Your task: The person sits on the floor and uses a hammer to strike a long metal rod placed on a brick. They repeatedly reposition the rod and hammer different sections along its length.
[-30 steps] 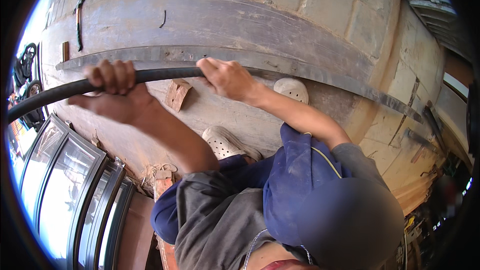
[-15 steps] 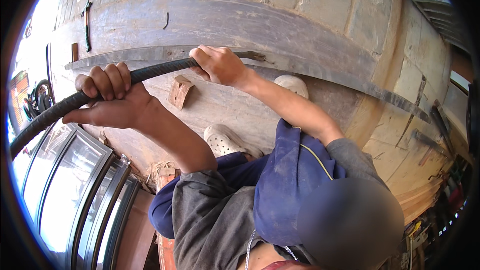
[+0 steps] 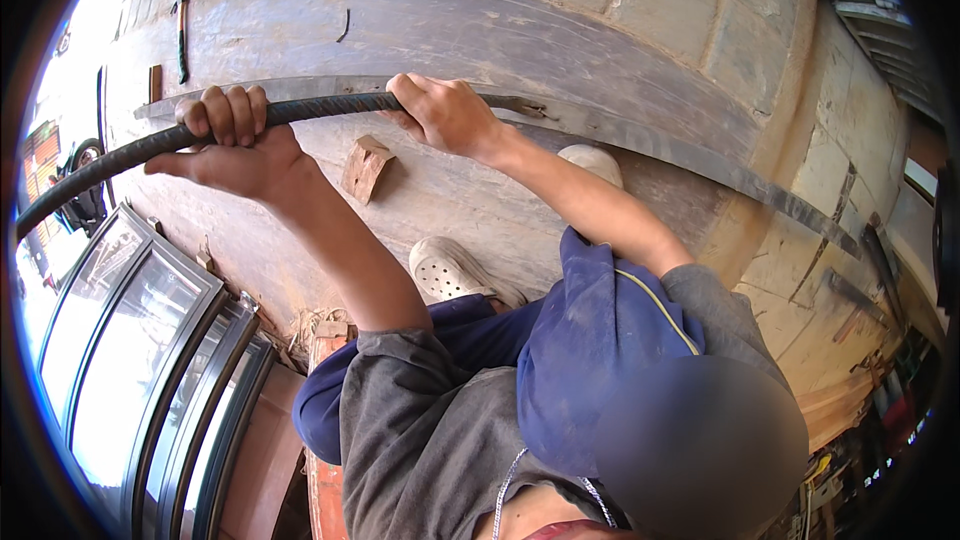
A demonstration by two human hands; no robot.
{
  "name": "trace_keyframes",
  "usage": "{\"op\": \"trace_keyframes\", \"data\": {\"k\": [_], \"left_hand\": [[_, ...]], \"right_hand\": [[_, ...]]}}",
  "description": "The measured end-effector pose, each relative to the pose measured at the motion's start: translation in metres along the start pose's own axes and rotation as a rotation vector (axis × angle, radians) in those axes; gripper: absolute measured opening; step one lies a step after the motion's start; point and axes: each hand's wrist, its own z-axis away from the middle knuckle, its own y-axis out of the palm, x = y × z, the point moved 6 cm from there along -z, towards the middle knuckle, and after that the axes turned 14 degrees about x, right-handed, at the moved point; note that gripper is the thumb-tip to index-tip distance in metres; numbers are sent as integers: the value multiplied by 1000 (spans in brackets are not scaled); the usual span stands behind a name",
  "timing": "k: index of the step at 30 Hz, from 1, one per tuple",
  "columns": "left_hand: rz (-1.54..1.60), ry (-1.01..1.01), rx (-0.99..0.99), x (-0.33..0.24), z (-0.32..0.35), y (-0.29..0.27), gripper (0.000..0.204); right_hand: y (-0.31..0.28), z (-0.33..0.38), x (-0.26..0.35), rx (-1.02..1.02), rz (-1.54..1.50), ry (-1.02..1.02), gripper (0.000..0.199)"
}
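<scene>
A long black ribbed rod (image 3: 325, 108) runs from the left edge of the view toward the middle, curving in the wide picture. It tapers to a rough brownish end (image 3: 520, 105) past my right hand. My left hand (image 3: 232, 145) is closed around it, fingers over the top and thumb stretched along the underside. My right hand (image 3: 445, 118) grips it nearer the rough end, knuckles up. Behind that end lies a long flat grey strip (image 3: 680, 152) on the ground. Whether the rod touches the strip cannot be told.
A small wooden block (image 3: 367, 168) lies below the rod, near my pale clog (image 3: 448, 270). Glass panels in dark frames (image 3: 140, 325) stand at left. A long-handled tool (image 3: 183, 32) and a thin bent piece (image 3: 345, 25) lie farther off. Tools crowd the right side.
My left hand and the rod's left stretch have risen in the view. My right hand keeps its hold near the rough end. The whole view has shifted slightly.
</scene>
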Motion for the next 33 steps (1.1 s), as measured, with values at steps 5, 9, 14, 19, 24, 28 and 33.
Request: {"op": "trace_keyframes", "data": {"k": [5, 9, 14, 19, 24, 28, 33], "left_hand": [[67, -62, -19, 17, -16, -48, 70], [-55, -39, -92, 9, -27, -38, 67], [111, -9, 168, 7, -5, 3, 68], [92, -36, 258, -9, -6, 20, 72], [61, -68, -15, 30, -26, -52, 70], [81, -84, -94, 35, -45, -77, 67], [25, -38, -57, 24, -21, -46, 66]], "right_hand": [[22, -9, -8, 42, 46, 24, 27], [31, -20, -9, 107, -21, 77, 28], [5, 0, -8, 132, 5, 63, 28], [-5, -5, 5, 46, -42, 6, 28], [27, -12, -20, 119, 50, 72, 27], [40, -29, -21, 111, 47, 77, 28], [34, -17, -21, 401, -86, 197, 29]]}}
